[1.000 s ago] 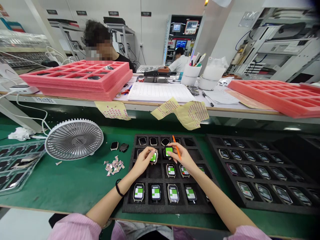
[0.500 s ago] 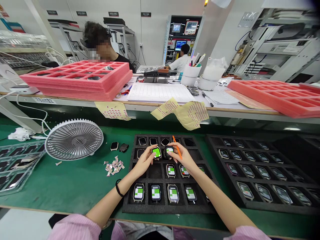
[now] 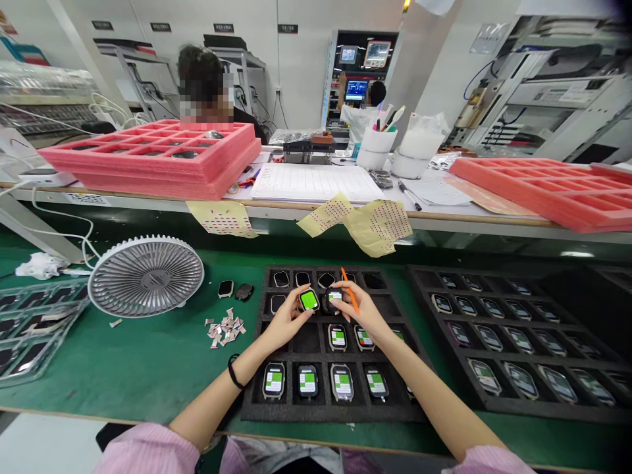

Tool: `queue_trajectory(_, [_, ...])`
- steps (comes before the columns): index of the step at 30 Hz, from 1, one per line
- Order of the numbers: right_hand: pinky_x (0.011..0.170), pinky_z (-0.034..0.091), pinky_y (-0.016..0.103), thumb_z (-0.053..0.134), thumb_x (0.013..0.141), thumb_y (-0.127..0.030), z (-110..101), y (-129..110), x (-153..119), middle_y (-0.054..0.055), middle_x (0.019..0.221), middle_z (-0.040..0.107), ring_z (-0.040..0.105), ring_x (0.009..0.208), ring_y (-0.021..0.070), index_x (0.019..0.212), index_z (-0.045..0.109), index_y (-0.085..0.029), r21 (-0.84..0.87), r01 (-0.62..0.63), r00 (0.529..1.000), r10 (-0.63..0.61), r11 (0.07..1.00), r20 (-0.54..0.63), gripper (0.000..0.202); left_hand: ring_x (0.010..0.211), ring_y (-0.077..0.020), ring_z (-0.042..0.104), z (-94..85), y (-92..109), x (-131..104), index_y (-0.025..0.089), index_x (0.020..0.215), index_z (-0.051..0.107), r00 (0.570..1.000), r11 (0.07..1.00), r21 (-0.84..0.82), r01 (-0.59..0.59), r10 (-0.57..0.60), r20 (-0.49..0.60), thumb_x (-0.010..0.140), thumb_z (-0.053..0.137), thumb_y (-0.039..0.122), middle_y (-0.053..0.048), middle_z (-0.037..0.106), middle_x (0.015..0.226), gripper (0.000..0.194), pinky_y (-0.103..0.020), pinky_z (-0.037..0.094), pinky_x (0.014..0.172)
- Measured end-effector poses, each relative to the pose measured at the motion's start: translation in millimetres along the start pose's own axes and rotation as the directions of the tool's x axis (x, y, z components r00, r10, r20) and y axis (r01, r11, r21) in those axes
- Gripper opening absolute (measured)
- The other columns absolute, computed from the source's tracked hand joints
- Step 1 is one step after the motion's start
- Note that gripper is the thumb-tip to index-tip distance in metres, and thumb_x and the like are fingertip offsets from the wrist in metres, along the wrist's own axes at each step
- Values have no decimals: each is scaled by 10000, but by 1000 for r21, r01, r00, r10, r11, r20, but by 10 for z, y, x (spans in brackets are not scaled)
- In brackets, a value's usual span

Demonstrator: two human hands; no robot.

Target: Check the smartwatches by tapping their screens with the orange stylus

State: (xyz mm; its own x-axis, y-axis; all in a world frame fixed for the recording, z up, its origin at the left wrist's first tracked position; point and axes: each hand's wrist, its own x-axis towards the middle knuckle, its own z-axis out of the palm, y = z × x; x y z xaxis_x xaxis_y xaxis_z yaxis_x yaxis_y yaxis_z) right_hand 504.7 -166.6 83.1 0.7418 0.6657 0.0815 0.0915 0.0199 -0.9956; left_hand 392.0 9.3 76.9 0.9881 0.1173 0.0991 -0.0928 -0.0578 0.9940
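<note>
Over the black foam tray, my left hand is closed on a smartwatch with a bright green screen. My right hand grips a second, dark smartwatch close beside the first. An orange stick-like tool is also tucked in the right fingers, slanting upward. Below the hands, several watches with green and white screens, such as the front one, lie in the tray's compartments. Dark-screened watch pieces occupy its back row.
A grey fan, two loose watches and a heap of small strips lie left of the tray. Another black tray of watches is at right. Pink foam trays stand on the shelf, with a person behind.
My left thumb has moved off the green screen toward the watch's lower edge. My right hand stays still. Across the shelf, the person's head has turned and shifted right.
</note>
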Motion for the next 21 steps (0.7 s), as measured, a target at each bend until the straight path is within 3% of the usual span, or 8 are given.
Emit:
queue_trajectory(6, [408, 373, 197, 714, 747, -380, 22, -37, 3, -6, 751, 598, 547, 533, 106, 1016, 580, -227, 7, -12, 1000, 12, 1000, -13, 336, 1093, -239, 571, -12, -45, 22, 196, 1248, 464, 995, 999, 29, -26, 29, -94, 821, 631, 362, -100, 589, 1182, 487, -324, 509, 853])
queue_trajectory(10, [402, 366, 200, 713, 742, -376, 34, -67, -3, -8, 751, 595, 542, 527, 105, 1006, 578, -219, 17, -20, 1000, 20, 1000, -17, 335, 1051, -227, 589, -5, -28, 15, 191, 1232, 469, 995, 997, 68, -30, 36, -97, 814, 634, 322, -99, 601, 1151, 469, -295, 526, 781])
queue_trajectory(14, [415, 385, 204, 689, 765, -375, 30, -70, -5, -9, 774, 595, 538, 526, 96, 1025, 573, -214, 32, -22, 1000, 22, 999, -6, 326, 951, -201, 616, 0, -25, -1, 200, 1302, 413, 997, 992, 120, -40, 48, -61, 778, 664, 248, -103, 598, 1158, 583, -253, 524, 668])
queue_trajectory(18, [390, 379, 199, 657, 780, -418, 44, -77, -4, 5, 831, 593, 543, 523, 90, 1022, 580, -207, 37, -49, 999, 49, 998, 3, 331, 913, -190, 619, 17, -13, -14, 199, 1292, 437, 992, 971, 210, -112, 121, -31, 796, 633, 212, -118, 569, 1215, 534, -257, 528, 655])
queue_trajectory(21, [373, 369, 205, 612, 801, -451, 95, -100, -21, 16, 913, 593, 469, 440, 46, 1021, 589, -205, 10, -72, 997, 71, 997, 17, 331, 945, -214, 598, 40, 33, -27, 205, 1227, 504, 972, 894, 396, -210, 235, -16, 787, 664, 211, -103, 590, 1161, 469, -316, 534, 733])
